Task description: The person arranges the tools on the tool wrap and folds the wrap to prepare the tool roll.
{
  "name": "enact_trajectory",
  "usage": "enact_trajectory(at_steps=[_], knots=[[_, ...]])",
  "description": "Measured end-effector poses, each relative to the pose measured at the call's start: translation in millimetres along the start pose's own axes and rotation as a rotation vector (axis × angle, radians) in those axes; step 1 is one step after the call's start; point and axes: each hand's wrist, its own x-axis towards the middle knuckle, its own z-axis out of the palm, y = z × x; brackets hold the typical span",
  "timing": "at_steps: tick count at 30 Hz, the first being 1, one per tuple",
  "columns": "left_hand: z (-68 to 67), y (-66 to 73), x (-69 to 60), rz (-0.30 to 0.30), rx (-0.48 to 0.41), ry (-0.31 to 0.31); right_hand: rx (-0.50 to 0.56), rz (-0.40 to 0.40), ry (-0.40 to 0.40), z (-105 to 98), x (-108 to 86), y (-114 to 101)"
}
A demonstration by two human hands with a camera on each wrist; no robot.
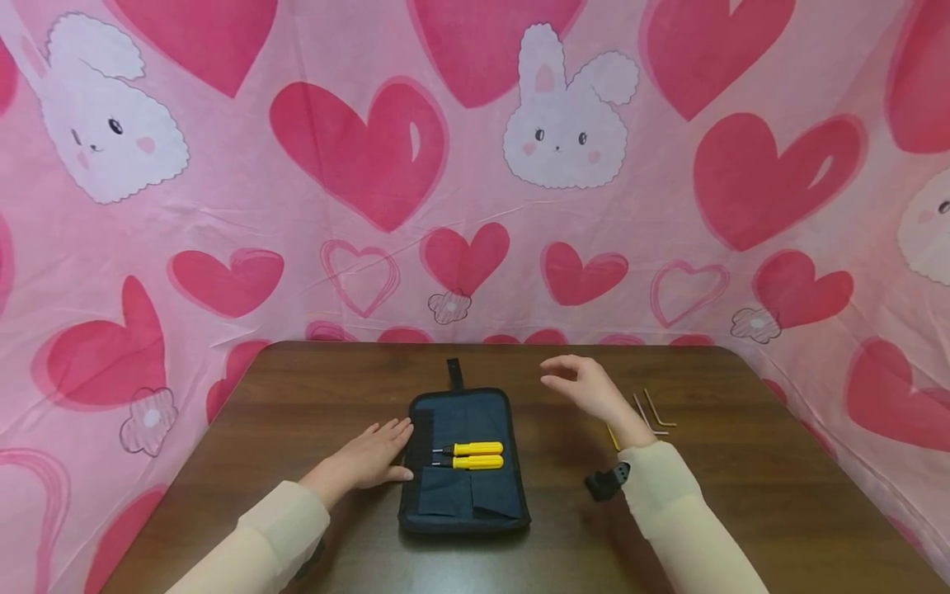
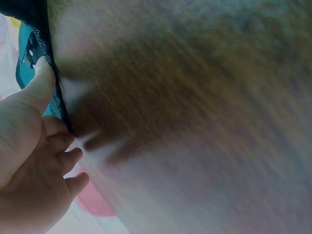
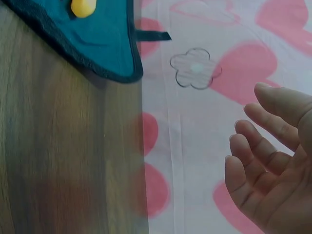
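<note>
A dark blue tool pouch [image 1: 462, 419] with black trim lies unfolded on the table. Two yellow-handled screwdrivers, an upper screwdriver [image 1: 478, 449] and a lower screwdriver [image 1: 478, 463], lie across it with their shafts toward the black strip at its left. My left hand [image 1: 374, 454] touches the pouch's left edge, fingers extended; in the left wrist view its thumb [image 2: 43, 80] lies over that edge. Off the pouch's upper right, my right hand [image 1: 590, 388] hovers with loosely bent fingers, holding nothing; the right wrist view shows its bare palm [image 3: 282, 190].
Two L-shaped hex keys, one gold-toned key [image 1: 651, 407] and one silvery key [image 1: 641, 411], lie right of my right wrist. A thin yellow item [image 1: 613, 438] is partly hidden by that wrist. The pouch's strap [image 1: 455, 374] points toward the table's back edge, before a pink heart-patterned cloth [image 1: 475, 198].
</note>
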Motion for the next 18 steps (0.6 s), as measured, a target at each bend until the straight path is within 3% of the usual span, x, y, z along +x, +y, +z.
enact_trajectory(at_steps=[18], knots=[[-0.4,2.8,-0.3,-0.031,-0.010,-0.007,0.033,0.140,0.067,-18,-10.1,30]])
